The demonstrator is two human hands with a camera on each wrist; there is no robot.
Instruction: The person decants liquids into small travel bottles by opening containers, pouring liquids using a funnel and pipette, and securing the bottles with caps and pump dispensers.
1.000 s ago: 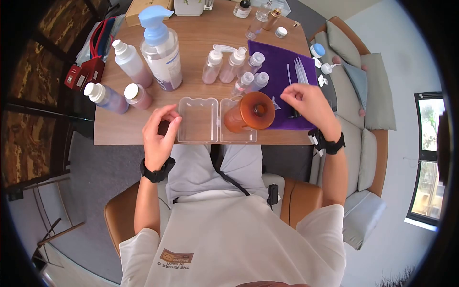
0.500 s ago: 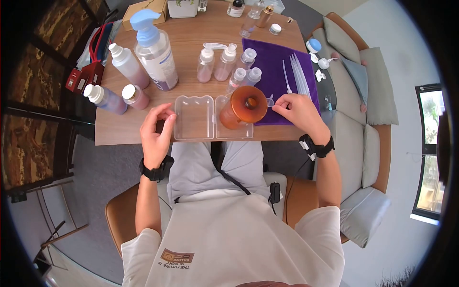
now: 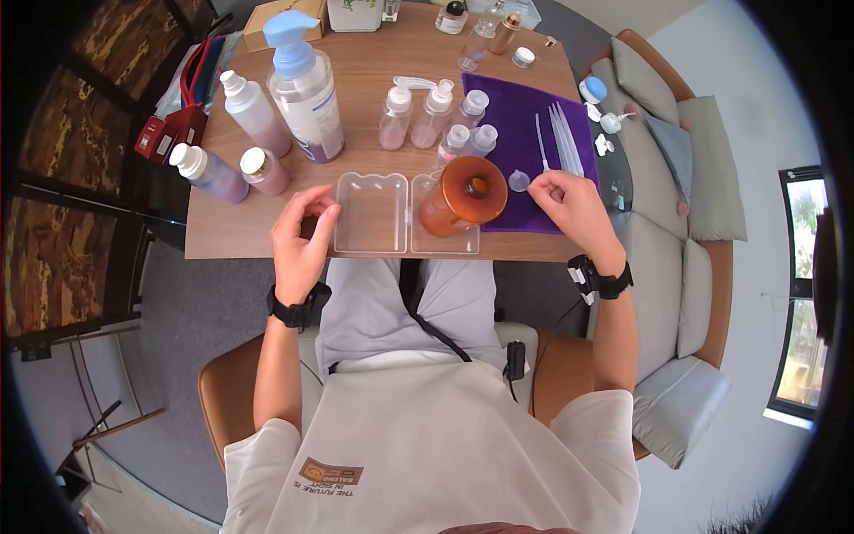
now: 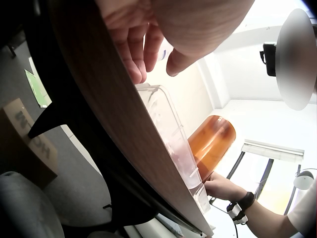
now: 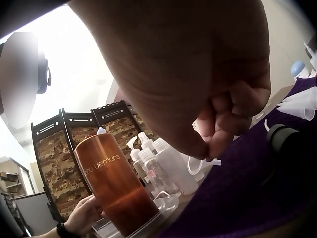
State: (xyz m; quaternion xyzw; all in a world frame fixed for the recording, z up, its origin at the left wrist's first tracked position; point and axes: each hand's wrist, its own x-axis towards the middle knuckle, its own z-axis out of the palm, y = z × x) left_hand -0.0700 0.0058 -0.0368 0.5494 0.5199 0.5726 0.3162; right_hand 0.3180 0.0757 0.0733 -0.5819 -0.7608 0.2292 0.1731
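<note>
My right hand point(image 3: 569, 203) pinches a small clear funnel point(image 3: 519, 181) between thumb and fingertips, over the purple cloth. In the right wrist view the funnel's round rim point(image 5: 194, 165) shows just below the fingertips. My left hand point(image 3: 302, 233) holds nothing; its fingers are loosely bent right at the left edge of a clear hinged plastic case point(image 3: 372, 246), which lies opened flat. On the case's right half stands an amber bottle point(image 3: 442, 214) with a wide round top, lettered "shu uemura" in the right wrist view.
Several small clear bottles point(image 3: 396, 120) stand behind the case. A large blue-topped pump bottle point(image 3: 307, 102) and other bottles point(image 3: 213, 173) stand at left. On the purple cloth point(image 3: 498, 98) lie clear pipettes point(image 3: 566, 142). Jars and caps point(image 3: 605, 145) sit at far right.
My right hand has come down to the small funnel and now pinches it; the funnel has shifted and turned its round mouth upward. The left hand has stayed beside the case.
</note>
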